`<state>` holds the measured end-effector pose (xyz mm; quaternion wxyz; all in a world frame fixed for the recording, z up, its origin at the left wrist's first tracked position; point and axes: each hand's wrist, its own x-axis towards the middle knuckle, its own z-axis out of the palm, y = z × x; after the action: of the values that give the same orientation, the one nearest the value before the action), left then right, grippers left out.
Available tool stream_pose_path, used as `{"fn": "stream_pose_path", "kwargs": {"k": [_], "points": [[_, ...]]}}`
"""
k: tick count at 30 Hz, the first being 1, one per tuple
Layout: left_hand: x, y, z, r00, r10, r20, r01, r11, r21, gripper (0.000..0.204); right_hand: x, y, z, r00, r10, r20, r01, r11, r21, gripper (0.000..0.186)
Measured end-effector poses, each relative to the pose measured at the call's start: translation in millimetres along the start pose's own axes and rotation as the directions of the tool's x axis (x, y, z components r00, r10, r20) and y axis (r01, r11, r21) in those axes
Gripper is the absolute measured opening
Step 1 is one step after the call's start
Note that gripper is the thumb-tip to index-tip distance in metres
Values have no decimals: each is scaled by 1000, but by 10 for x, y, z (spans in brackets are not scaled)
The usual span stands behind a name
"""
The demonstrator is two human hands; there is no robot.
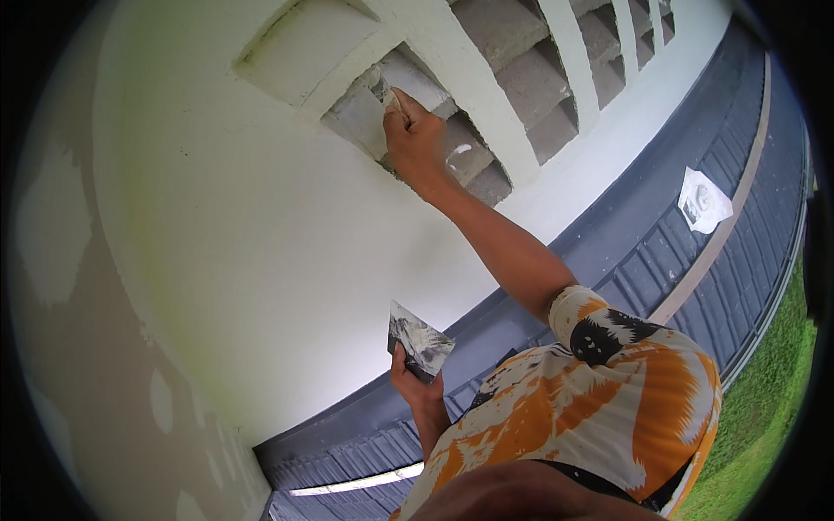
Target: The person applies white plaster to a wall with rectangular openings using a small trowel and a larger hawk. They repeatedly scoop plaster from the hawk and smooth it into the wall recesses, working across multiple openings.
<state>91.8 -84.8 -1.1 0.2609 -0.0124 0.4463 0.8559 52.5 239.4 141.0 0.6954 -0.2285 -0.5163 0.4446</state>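
Note:
My right hand [420,146] reaches up to the white wall [287,226], fingers closed round a small putty knife [380,89]. The knife's blade is at a square recess [352,115] lined with grey-white plaster, and my hand hides part of the handle. Lower down, my left hand [412,380] grips a flat, angular plate [420,340], dark and smeared with white paste, held away from the wall. From here I cannot tell exactly how its handle or edge sits in my fingers.
Several stepped openings [534,91] run up the wall to the right. Below the wall lies dark ribbed roofing [643,269], crossed by a long wooden strip [717,234]. A white bag or sheet with stuff on it [702,201] rests beside the strip. Grass [764,382] lies beyond the roof edge.

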Motion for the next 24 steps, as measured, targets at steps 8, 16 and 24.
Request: {"fn": "stream_pose_path", "kwargs": {"k": [8, 16, 24], "points": [[15, -15, -52, 998, 3, 56, 1, 997, -78, 38, 566, 95, -295, 929, -350, -118, 174, 696, -696, 36], [32, -7, -14, 996, -34, 81, 39, 997, -62, 35, 136, -283, 255, 946, -296, 129, 318, 780, -539, 49], [142, 32, 35, 997, 47, 57, -34, 976, -216, 29, -645, -467, -1067, 845, 99, 526, -267, 929, 255, 31]]}}
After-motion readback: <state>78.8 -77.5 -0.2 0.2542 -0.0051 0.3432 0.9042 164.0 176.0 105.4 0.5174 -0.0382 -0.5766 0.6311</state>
